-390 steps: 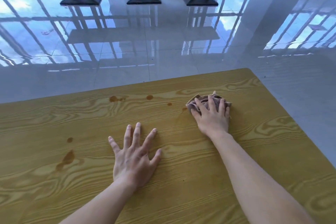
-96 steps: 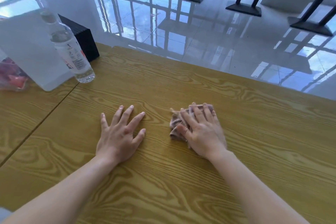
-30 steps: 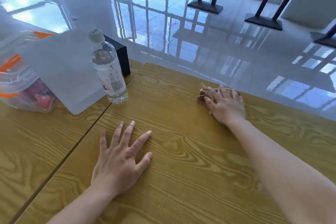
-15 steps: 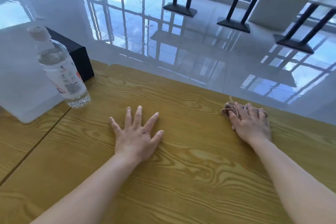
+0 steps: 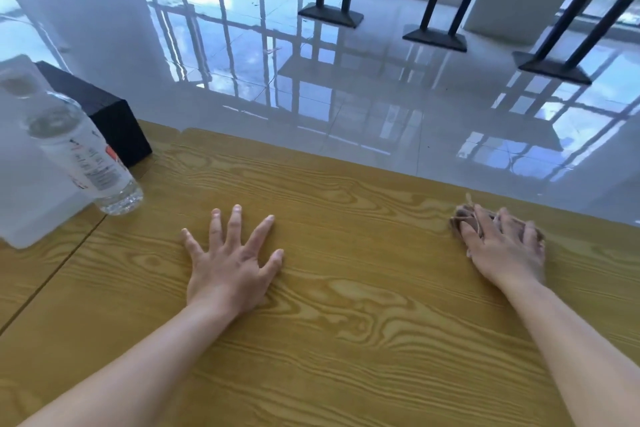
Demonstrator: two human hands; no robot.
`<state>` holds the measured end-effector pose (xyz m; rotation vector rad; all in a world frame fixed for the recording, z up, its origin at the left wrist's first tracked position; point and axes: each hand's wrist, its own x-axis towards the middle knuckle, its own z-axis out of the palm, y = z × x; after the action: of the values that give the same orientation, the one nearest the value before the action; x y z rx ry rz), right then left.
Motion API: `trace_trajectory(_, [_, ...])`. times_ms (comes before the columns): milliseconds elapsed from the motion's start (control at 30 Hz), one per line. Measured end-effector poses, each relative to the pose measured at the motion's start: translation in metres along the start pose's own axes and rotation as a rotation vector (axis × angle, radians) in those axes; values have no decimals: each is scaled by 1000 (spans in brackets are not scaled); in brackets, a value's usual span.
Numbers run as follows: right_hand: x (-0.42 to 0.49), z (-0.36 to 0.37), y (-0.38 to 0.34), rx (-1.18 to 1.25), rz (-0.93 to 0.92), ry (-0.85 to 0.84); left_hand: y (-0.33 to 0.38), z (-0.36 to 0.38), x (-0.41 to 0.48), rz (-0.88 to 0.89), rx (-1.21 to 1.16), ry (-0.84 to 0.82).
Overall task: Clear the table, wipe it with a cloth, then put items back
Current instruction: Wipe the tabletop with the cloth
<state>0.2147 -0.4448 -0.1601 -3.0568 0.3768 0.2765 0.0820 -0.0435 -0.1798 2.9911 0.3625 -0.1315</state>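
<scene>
My right hand presses flat, with straight fingers, on a small brownish cloth near the far edge of the wooden table. Most of the cloth is hidden under the hand, and the hand is motion-blurred. My left hand rests palm-down on the table with fingers spread, holding nothing.
A clear plastic water bottle stands at the left near a seam between two tabletops. Behind it is a black box, and a pale translucent container is at the far left. Glossy tiled floor and black table legs lie beyond.
My right hand has slid the cloth rightward along the far edge of the table. My left hand has stayed flat on the table. Earlier brown stains no longer appear.
</scene>
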Motion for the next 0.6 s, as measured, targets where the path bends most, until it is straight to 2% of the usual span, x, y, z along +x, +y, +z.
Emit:
trace_trajectory(200, [-79, 25, -98, -57, -422, -9, -1, 4, -2, 11, 16, -38])
trace_trajectory(333, [-155, 39, -128, -70, -612, 3, -13, -2, -13, 99, -242, -3])
trace_trajectory(433, [-204, 50, -147, -64, -710, 34, -50, -7, -49, 166, -498, 75])
trace_trajectory(533, [-246, 61, -185, -82, -820, 17, -112, -2, -103, 163, -472, 142])
trace_trajectory(600, [-271, 66, -220, -66, -898, -11, -151, -3, -133, 99, -512, 183])
